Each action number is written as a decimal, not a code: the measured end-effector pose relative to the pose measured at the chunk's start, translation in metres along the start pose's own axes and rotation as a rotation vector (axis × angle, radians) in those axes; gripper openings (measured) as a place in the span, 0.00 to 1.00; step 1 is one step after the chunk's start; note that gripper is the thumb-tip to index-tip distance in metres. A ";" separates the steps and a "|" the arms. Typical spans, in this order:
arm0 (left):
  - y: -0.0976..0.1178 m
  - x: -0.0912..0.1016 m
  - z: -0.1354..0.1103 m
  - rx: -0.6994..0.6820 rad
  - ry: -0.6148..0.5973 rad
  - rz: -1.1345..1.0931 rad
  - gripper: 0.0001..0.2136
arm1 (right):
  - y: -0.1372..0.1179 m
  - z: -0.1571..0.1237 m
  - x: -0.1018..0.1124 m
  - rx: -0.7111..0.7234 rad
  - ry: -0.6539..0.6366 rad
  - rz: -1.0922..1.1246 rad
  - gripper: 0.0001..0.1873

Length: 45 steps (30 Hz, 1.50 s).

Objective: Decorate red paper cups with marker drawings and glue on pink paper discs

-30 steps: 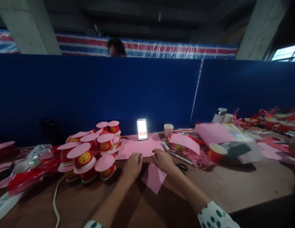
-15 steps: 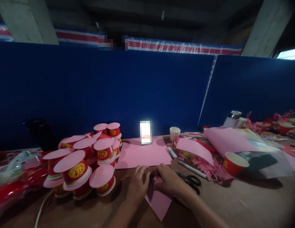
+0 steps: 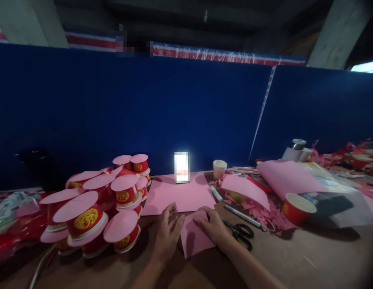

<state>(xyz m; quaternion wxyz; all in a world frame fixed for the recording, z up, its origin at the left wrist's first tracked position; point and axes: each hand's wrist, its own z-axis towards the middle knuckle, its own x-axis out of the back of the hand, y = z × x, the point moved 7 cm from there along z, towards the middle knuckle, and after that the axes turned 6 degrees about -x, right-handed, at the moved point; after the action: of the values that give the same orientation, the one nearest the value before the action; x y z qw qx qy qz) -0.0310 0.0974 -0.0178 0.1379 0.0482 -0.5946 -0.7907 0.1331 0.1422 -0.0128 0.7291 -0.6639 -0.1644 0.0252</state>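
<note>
A small pink paper piece (image 3: 195,237) lies on the brown table between my hands. My left hand (image 3: 168,232) rests at its left edge with fingers stretched out and together, palm down. My right hand (image 3: 214,228) lies on the paper's right top corner, fingers extended and pressing it flat. Just beyond the hands is a larger pink sheet (image 3: 180,196). Black scissors (image 3: 240,233) lie right beside my right hand.
A pile of red paper cups with pink paper discs (image 3: 96,208) stands at the left. A lit phone (image 3: 181,167) leans on the blue partition (image 3: 144,112). A white cup (image 3: 219,168), pens (image 3: 243,215), pink scraps and an open red cup (image 3: 297,208) lie to the right.
The small pink piece has been turned and now lies squarer to me; my hands spread flatter on it. The view shifted slightly down and to the right.
</note>
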 end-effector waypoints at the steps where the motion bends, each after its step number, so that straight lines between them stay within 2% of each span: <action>1: -0.003 0.000 0.000 0.038 0.002 -0.053 0.26 | 0.003 0.001 0.000 -0.030 0.006 0.124 0.10; 5: -0.005 -0.009 -0.003 0.149 -0.048 -0.234 0.29 | 0.008 -0.002 -0.004 -0.118 0.020 0.515 0.15; 8: -0.006 -0.020 -0.006 0.233 -0.132 -0.310 0.25 | 0.004 -0.006 -0.007 -0.142 0.028 0.649 0.16; 11: -0.010 -0.022 -0.008 0.265 -0.130 -0.279 0.21 | 0.001 -0.009 -0.011 -0.150 -0.009 0.716 0.16; 16: -0.015 -0.021 -0.007 0.305 -0.104 -0.340 0.20 | 0.001 -0.010 -0.017 -0.178 -0.094 0.764 0.17; 22: -0.014 -0.022 -0.008 0.357 -0.049 -0.492 0.21 | 0.003 -0.010 -0.021 -0.192 -0.143 0.676 0.22; 27: -0.008 -0.024 -0.010 0.360 -0.045 -0.494 0.25 | 0.005 -0.008 -0.018 -0.203 -0.078 0.766 0.22; 34: -0.008 -0.025 -0.010 0.307 -0.124 -0.392 0.19 | -0.001 -0.007 -0.015 -0.180 -0.059 0.857 0.21; 37: -0.016 -0.021 -0.009 0.328 -0.084 -0.369 0.18 | 0.006 -0.003 -0.006 -0.202 0.030 0.867 0.15; 39: -0.020 -0.020 -0.009 0.349 -0.075 -0.364 0.18 | 0.012 0.000 0.000 -0.215 0.077 0.872 0.15; 45: -0.016 -0.019 -0.009 0.313 -0.045 -0.391 0.19 | 0.017 0.003 0.001 -0.228 0.091 0.849 0.16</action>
<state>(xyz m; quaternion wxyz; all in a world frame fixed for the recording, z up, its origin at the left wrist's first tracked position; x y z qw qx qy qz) -0.0132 0.0982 -0.0369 -0.0402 0.1655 -0.6922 -0.7013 0.1366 0.1470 -0.0293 0.5828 -0.7491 0.1534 0.2750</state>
